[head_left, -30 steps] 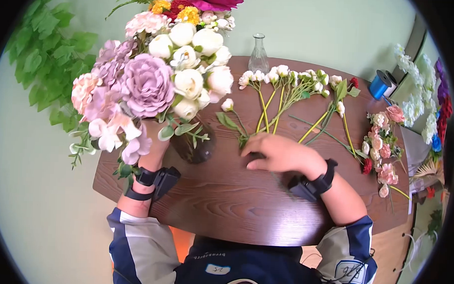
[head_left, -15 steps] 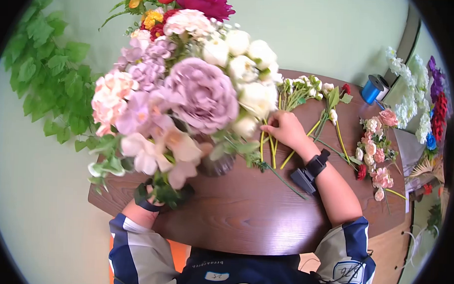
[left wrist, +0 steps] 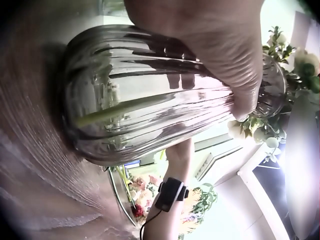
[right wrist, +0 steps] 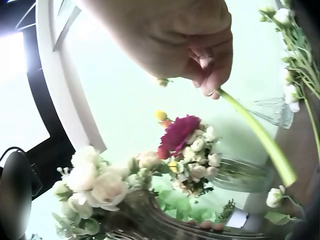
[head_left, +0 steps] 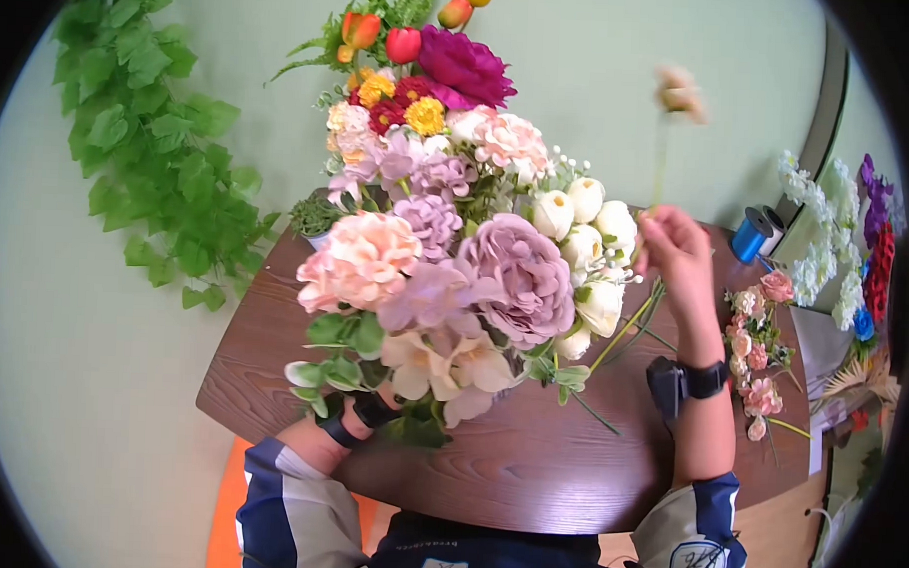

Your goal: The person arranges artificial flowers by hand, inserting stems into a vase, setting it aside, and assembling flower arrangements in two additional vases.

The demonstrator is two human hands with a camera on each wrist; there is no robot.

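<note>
My left hand (left wrist: 210, 45) grips a ribbed glass vase (left wrist: 150, 100) round its upper part, and a green stem shows inside. The head view hides most of this hand behind the vase's bouquet: a large mauve rose (head_left: 520, 276), peach hydrangea-like blooms (head_left: 360, 261) and white round blooms (head_left: 581, 243). My right hand (head_left: 681, 257) is raised beside the white blooms, pinching a single flower by its stem. Its blurred, pale peach head (head_left: 679, 97) stands above the fingers, while the stem's cut lower end (right wrist: 285, 172) points down in the right wrist view.
Behind stands another bouquet with a magenta bloom (head_left: 467, 69) in a glass vase (right wrist: 242, 175). A clear vase (right wrist: 272, 112) and white-budded stems (right wrist: 292, 65) are beyond. Pink flowers (head_left: 758, 345) and a blue ribbon spool (head_left: 749, 236) lie at the table's right. Green leaves (head_left: 169, 154) hang on the wall.
My right hand has gone from the stems on the table up to the right, lifting one flower. The bouquet in my left hand's vase has shifted right across the head view.
</note>
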